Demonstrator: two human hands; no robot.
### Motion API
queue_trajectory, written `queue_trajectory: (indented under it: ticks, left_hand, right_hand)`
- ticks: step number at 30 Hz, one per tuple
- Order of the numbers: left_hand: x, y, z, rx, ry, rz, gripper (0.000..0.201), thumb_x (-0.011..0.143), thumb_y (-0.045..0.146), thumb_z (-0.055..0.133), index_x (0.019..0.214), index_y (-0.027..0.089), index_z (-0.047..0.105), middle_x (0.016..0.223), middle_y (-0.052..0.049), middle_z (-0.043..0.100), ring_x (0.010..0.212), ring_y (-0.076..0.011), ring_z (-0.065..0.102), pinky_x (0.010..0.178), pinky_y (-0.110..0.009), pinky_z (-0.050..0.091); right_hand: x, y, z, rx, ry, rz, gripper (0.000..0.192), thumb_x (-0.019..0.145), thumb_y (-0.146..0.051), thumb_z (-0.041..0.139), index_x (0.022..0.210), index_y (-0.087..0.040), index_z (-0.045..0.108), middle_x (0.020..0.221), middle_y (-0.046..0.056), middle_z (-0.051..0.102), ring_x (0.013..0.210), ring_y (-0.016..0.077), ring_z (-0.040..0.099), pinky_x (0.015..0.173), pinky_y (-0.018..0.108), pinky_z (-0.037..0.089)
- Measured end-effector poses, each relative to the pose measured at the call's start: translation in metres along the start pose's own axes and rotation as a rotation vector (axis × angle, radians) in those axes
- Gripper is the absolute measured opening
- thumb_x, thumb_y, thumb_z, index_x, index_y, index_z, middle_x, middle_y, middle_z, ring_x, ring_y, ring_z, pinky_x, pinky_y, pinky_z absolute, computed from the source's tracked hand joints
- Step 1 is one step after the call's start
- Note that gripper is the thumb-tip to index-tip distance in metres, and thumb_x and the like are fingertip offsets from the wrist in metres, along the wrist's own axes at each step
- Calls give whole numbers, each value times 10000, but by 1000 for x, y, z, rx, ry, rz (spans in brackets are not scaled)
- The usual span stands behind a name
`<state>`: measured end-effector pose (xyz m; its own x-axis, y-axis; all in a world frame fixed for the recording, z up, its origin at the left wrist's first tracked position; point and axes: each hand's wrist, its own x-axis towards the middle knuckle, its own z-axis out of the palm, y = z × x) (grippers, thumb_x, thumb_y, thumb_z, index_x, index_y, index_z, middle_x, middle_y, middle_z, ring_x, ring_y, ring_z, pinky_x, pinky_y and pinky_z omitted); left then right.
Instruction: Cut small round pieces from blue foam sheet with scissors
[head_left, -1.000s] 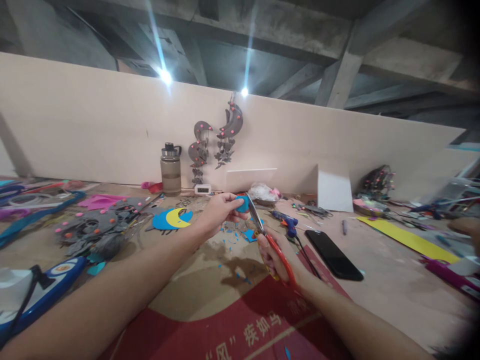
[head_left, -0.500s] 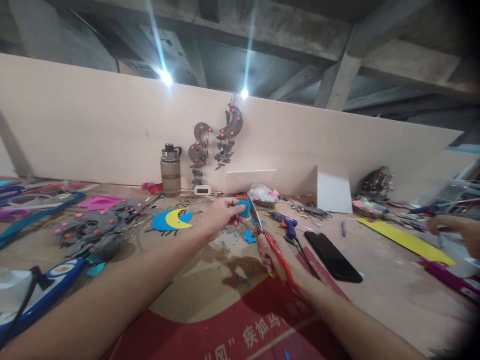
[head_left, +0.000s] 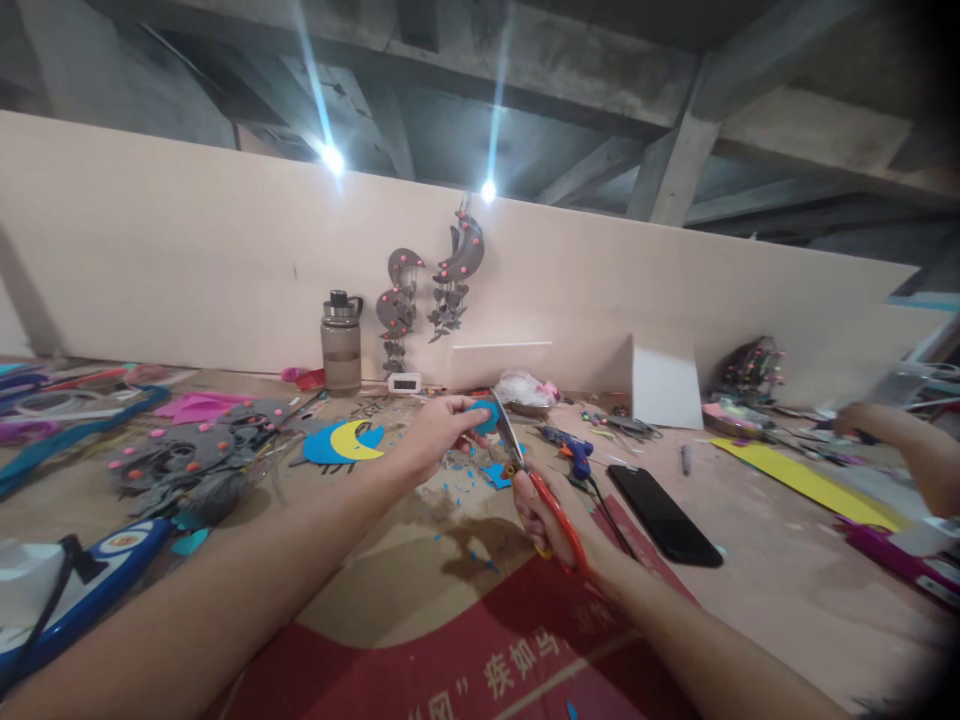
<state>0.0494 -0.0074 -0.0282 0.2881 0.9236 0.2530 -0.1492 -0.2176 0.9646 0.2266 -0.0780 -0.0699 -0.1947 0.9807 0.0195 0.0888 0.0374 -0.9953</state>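
Between the fingertips of my left hand (head_left: 442,432) is a small piece of blue felt or foam sheet (head_left: 484,416); which material, I cannot tell. My right hand (head_left: 541,512) is closed round the red handles of a pair of scissors (head_left: 564,530). The blades point up and away, right against the edge of the blue piece. Below the hands, small blue scraps and a larger blue offcut (head_left: 498,476) lie on the cardboard. A yellow crescent moon (head_left: 355,440) on a blue shape rests to the left of my left hand.
A glue gun (head_left: 574,450) and a black phone (head_left: 664,515) lie right of my right hand. At the back stand a water bottle (head_left: 342,345) and a small white digital clock (head_left: 405,383). Grey felt pieces (head_left: 180,455) pile up at left. Another person's hand (head_left: 892,435) reaches in at far right.
Both my hands, the blue piece and the scissors stay almost where they were. At far right, the other person's hand has shifted a little left and up.
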Motion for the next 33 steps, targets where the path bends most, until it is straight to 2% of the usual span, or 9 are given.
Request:
queue_trajectory:
  ticks: [6,17,25,33]
  left_hand:
    - [-2,4,2,26,-3,-3,257,739,353,727,838,124,662,773,-37,672,557,-93,625,448,-194,340]
    - [-2,4,3,33,7,-23,286,722,371,745,829,119,661,704,-48,678,550,-100,621,456,-193,334]
    - [-2,5,3,36,0,-27,261,725,353,738,812,121,655,693,-43,674,543,-98,618,454,-190,339]
    - [-3,7,3,18,10,-40,285,699,358,761,816,113,673,681,-31,660,528,-84,592,457,-186,337]
  right_hand:
    - [-6,-6,0,30,-26,-59,466,788,-643,589,756,-232,371,564,-86,351,446,63,291,415,191,230]
    - [3,5,-1,93,-63,-63,524,737,-702,612,812,-240,376,573,-102,319,427,56,249,373,180,202]
    - [2,3,-2,149,-89,-17,524,766,-721,568,761,-234,371,566,-91,300,421,57,238,362,189,170]
    - [1,1,-1,110,-75,-4,530,759,-725,576,754,-237,372,549,-91,290,408,56,212,361,192,153]
